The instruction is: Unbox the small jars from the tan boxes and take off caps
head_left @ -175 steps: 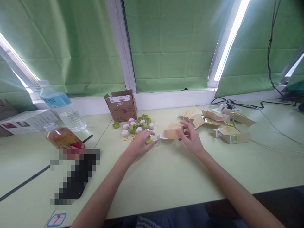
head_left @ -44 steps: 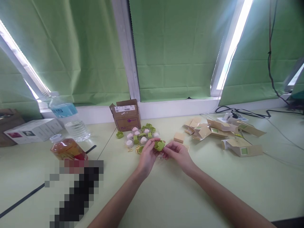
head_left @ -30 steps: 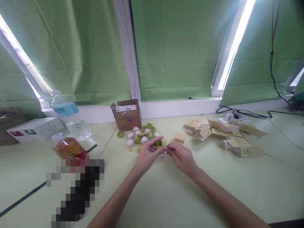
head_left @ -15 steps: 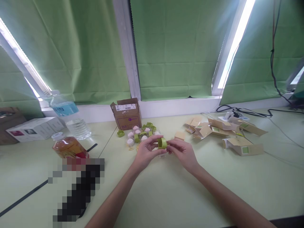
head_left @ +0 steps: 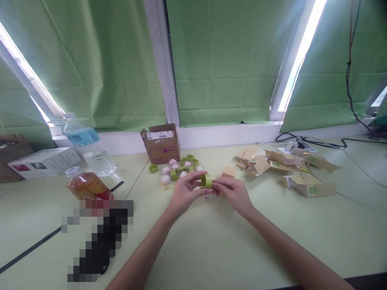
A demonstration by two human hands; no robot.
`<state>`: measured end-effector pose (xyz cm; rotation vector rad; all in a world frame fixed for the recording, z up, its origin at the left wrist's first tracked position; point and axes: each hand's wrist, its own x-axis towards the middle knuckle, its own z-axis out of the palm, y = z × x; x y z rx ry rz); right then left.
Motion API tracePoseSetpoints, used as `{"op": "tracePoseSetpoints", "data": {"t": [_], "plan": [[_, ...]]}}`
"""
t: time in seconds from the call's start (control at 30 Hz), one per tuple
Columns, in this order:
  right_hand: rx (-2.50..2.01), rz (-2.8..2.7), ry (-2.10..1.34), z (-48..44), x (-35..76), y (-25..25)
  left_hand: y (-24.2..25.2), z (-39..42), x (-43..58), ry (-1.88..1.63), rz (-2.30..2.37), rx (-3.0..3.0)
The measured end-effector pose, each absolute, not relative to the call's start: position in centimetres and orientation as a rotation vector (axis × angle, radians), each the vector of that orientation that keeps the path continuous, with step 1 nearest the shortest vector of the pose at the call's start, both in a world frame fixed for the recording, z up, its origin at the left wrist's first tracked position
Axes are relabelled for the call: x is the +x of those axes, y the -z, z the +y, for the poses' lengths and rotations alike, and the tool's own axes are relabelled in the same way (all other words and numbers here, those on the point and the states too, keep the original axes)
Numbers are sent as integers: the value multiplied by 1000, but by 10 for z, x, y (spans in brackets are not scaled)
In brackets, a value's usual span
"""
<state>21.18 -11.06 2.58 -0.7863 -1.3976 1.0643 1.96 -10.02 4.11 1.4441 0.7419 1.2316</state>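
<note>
Both my hands meet above the pale green table (head_left: 229,249) and pinch one small green ring-shaped cap (head_left: 207,181) between them. My left hand (head_left: 185,193) grips its left side with thumb and fingers. My right hand (head_left: 232,194) holds its right side with curled fingers. A small clear jar seems to sit under the cap, mostly hidden by my fingers. Just behind my hands lies a cluster of small clear jars with white contents and loose green caps (head_left: 181,168).
A small brown cardboard box (head_left: 161,143) stands behind the jars. Flat and folded tan cartons (head_left: 284,167) lie to the right, one small tan box (head_left: 229,172) closer in. Left: a water bottle (head_left: 87,147), an amber bottle (head_left: 86,186), white boxes (head_left: 42,161). Cables (head_left: 317,141) run at far right.
Earlier my right hand was on a tan carton and my left on a jar. Now both hands have come together on the green cap, turning it upright over the last second.
</note>
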Motion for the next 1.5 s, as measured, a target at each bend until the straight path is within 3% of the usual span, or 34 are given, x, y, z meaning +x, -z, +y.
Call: {"op": "tracePoseSetpoints", "data": {"t": [0.3,0.87,1.2,1.5], "plan": [[-783,-1292,-1144,-111,211,-24,-45,-104,24,-1243,749,1362],[-827,-1356,-985,-116,210,-23,-38,-103,28,-1244,762,1339],[-728,-1227,-1482,-100,217,-14,-44,-101,15,-1034,757,1365],[-745,-1367,-1465,-110,219,-26,-48,-101,11,-868,719,1383]]}}
